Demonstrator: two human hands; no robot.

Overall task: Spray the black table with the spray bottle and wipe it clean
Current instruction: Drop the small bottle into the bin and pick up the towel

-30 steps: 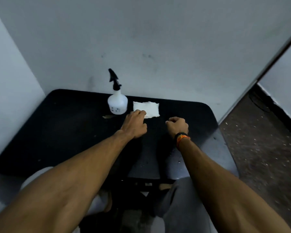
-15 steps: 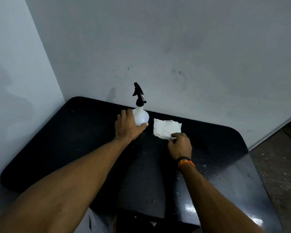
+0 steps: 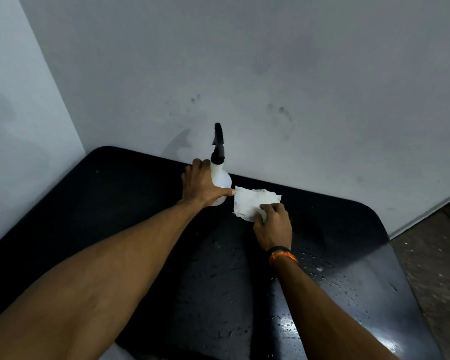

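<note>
A white spray bottle with a black trigger head stands upright at the back of the black table, close to the wall. My left hand wraps around the bottle's body, thumb across its front. Just right of the bottle lies a crumpled white paper towel. My right hand pinches the towel's near right corner and lifts its edge. Water droplets cover the table's right half.
Grey walls close in the table at the back and on the left. The table's rounded right edge drops to a speckled floor. A black and orange band sits on my right wrist.
My left hand went from the towel's edge to the bottle and closed around it. My right hand moved forward and took hold of the towel. The camera came closer and tilted up.
</note>
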